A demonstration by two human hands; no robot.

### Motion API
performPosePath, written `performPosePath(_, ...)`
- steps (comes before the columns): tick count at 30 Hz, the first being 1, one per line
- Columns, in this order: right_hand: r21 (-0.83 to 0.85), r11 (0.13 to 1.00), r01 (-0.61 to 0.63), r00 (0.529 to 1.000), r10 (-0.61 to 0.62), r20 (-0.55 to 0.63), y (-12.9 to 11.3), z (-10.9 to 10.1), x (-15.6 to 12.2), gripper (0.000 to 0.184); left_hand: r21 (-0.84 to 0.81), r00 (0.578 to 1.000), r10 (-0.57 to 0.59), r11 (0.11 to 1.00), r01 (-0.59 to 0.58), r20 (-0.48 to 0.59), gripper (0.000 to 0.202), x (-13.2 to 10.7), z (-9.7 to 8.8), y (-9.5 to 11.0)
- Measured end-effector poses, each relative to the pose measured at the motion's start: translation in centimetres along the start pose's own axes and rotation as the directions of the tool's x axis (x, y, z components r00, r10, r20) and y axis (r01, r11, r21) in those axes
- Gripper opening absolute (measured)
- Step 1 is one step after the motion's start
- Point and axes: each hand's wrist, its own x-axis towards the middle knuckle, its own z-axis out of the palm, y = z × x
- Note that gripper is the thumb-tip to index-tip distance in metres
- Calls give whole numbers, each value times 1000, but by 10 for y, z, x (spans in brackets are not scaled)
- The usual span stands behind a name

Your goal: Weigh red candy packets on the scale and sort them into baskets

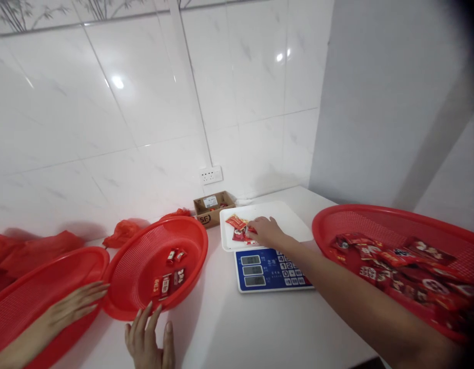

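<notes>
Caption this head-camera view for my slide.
Right hand touching red packets on a white tray above a digital scale.

Right hand (270, 231) touching red packets (237, 229) on white plastic tray (231, 225)

Blue digital scale (256, 271) is sitting just below the tray on the counter (217, 328). Large red basket (375, 218) at right is holding a heap of red packets. Round red basket (156, 266) is holding a few small wrapped sweets. Two open hands are showing beside it, one (70, 310) lying over a third red basket (40, 292), one (146, 341) at the bottom edge; cannot tell which is the person's own left. Cardboard box (212, 207) is standing behind.
</notes>
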Motion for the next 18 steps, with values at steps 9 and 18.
performPosePath(9,-3,996,-90,995,90,-32,5,-11,14,30,-24,1000,-9,1000,8,-8,46,-2,-2,1)
performPosePath(18,46,993,-110,986,115,-125,17,-5,13,36,-32,999,-45,999,44,-24,42,5,-1,13)
